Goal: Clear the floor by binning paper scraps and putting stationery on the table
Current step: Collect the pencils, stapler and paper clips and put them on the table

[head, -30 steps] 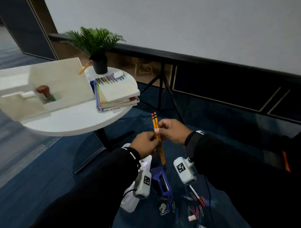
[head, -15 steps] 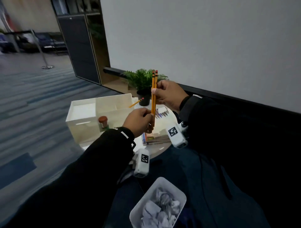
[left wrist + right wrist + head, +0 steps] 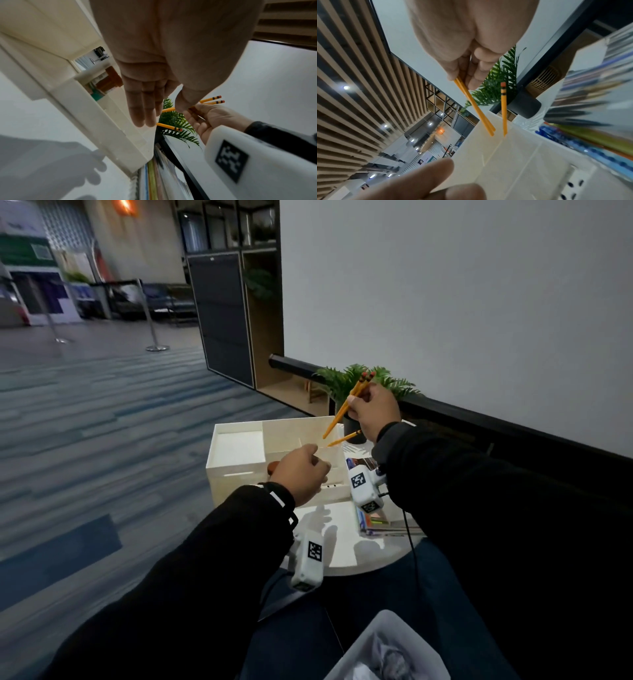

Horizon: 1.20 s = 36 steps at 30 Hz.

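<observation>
Right hand pinches two pencils tilted.

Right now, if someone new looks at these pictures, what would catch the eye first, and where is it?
First, the two yellow pencils pinched in the right hand, tips slanting down over the white organizer box on the round table. A third pencil already leans in the box, in front of the potted plant. The left hand hovers nearby with relaxed fingers, holding nothing.
</observation>
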Each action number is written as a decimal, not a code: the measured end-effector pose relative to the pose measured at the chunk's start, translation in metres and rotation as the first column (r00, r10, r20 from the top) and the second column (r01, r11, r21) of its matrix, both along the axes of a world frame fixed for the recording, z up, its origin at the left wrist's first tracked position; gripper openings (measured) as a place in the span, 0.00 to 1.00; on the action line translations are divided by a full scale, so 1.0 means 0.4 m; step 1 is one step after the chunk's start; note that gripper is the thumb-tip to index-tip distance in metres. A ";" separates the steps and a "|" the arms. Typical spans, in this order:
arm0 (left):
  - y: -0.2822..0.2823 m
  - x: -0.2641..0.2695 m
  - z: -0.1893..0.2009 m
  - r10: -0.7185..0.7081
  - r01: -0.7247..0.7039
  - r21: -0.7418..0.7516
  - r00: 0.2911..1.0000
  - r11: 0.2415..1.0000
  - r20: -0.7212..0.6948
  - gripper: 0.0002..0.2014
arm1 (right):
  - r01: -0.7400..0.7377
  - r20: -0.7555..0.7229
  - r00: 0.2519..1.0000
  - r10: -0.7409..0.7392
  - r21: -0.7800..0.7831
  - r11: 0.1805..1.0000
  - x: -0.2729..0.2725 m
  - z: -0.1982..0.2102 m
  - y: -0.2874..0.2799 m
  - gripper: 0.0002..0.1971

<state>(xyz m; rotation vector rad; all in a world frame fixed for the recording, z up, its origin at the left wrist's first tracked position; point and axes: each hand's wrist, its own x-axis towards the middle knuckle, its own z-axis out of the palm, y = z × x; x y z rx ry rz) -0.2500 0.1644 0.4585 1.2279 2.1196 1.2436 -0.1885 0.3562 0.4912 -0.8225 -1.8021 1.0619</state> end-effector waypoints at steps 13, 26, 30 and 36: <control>0.026 0.008 -0.068 -0.013 0.011 -0.044 0.999 0.999 -0.033 0.30 | 0.057 0.043 0.998 -0.050 -0.199 0.978 0.020 -0.011 -0.037 0.12; 0.060 0.157 -0.097 -0.103 0.100 -0.037 0.990 0.994 -0.101 0.18 | -0.053 0.199 0.979 0.052 -0.001 0.999 0.295 -0.033 -0.093 0.03; 0.043 0.247 -0.116 -0.083 0.093 0.031 0.968 0.995 -0.237 0.11 | -0.085 0.281 0.956 0.088 -0.021 0.996 0.410 -0.112 -0.152 0.03; 0.013 0.372 -0.138 -0.035 0.114 0.218 0.941 0.969 -0.337 0.08 | -0.069 0.262 0.962 0.079 -0.048 0.997 0.572 -0.219 -0.204 0.02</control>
